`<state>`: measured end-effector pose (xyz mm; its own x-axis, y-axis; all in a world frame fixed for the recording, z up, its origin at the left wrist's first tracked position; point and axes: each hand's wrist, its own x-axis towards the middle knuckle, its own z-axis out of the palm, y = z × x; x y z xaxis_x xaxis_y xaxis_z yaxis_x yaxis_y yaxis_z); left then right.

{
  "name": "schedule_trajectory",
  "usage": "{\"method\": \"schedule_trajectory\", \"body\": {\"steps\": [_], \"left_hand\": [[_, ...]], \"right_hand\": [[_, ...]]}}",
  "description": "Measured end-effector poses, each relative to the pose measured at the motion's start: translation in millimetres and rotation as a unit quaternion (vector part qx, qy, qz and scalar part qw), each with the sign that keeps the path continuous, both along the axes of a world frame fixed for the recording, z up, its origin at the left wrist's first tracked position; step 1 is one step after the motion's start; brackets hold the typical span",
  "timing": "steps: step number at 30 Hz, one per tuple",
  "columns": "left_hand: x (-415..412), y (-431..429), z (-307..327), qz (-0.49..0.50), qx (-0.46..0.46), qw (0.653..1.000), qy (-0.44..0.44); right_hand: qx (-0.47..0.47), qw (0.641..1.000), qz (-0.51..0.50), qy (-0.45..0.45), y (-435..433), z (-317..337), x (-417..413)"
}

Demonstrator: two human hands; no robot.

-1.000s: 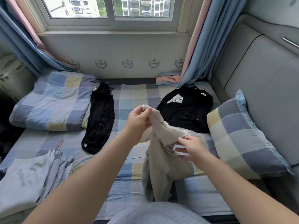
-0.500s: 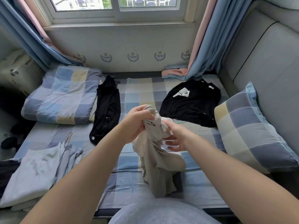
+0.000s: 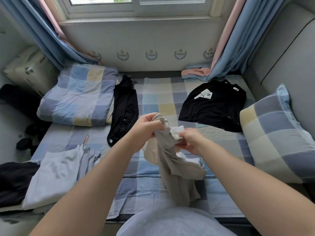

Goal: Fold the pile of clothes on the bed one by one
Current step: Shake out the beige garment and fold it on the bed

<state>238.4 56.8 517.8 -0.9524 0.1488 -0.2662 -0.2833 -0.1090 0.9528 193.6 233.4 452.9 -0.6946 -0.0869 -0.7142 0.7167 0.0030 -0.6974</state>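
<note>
Head: right hand (image 3: 190, 140) newly round garment (image 3: 175, 169)

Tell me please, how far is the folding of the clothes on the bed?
Looks done: the black T-shirt lies folded flat at the right, and the pale blue garment lies folded at the near left. In hand: the left hand and the right hand both grip the beige garment, bunched and hanging, not yet folded. Left: probably the long black garment beside the quilt, which looks unfolded.
</note>
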Motion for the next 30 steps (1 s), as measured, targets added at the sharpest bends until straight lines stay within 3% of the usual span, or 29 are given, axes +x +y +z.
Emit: {"method": "schedule_trajectory", "body": {"steps": [3,6,11,14,16,17,19,20,26,28,30], "left_hand": [[0.2,-30.1,-13.9,0.093,0.001,0.996,-0.012],[1.3,-60.2,-31.8,0.177,0.040,0.982,-0.059],[-1.0,-103.0,-56.9,0.238,0.083,0.956,-0.148],[0.0,-113.0,-68.4,0.246,0.091,0.946,-0.191],[4.4,-114.6,-78.0,0.232,0.093,0.941,-0.226],[8.4,-113.9,-84.4,0.225,0.089,0.939,-0.243],[18.4,-112.7,-97.0,0.211,0.073,0.937,-0.269],[24.4,-113.2,-103.6,0.206,0.061,0.936,-0.279],[57.0,-120.5,-136.2,0.166,0.006,0.946,-0.279],[61.6,-120.2,-138.6,0.169,-0.002,0.946,-0.275],[63.3,-119.2,-136.0,0.198,0.015,0.936,-0.290]], "right_hand": [[-0.123,0.977,-0.174,-0.017,-16.5,-8.3,4.4],[-0.188,0.944,-0.269,-0.034,-33.5,-8.7,15.3],[-0.199,0.926,-0.312,-0.081,-53.4,-12.2,37.4],[-0.202,0.943,-0.244,-0.102,-56.9,-11.8,54.5],[-0.120,0.970,-0.188,-0.096,-65.3,-20.9,68.9],[-0.017,0.981,-0.177,-0.082,-67.2,-32.0,77.5],[0.178,0.964,-0.188,-0.058,-66.3,-52.3,95.5],[0.216,0.952,-0.206,-0.067,-62.4,-58.6,106.0],[0.232,0.932,-0.246,-0.133,-23.2,-93.5,156.5],[0.182,0.933,-0.283,-0.124,-16.9,-97.7,161.8],[0.067,0.926,-0.353,-0.118,-12.2,-94.4,162.7]]}}
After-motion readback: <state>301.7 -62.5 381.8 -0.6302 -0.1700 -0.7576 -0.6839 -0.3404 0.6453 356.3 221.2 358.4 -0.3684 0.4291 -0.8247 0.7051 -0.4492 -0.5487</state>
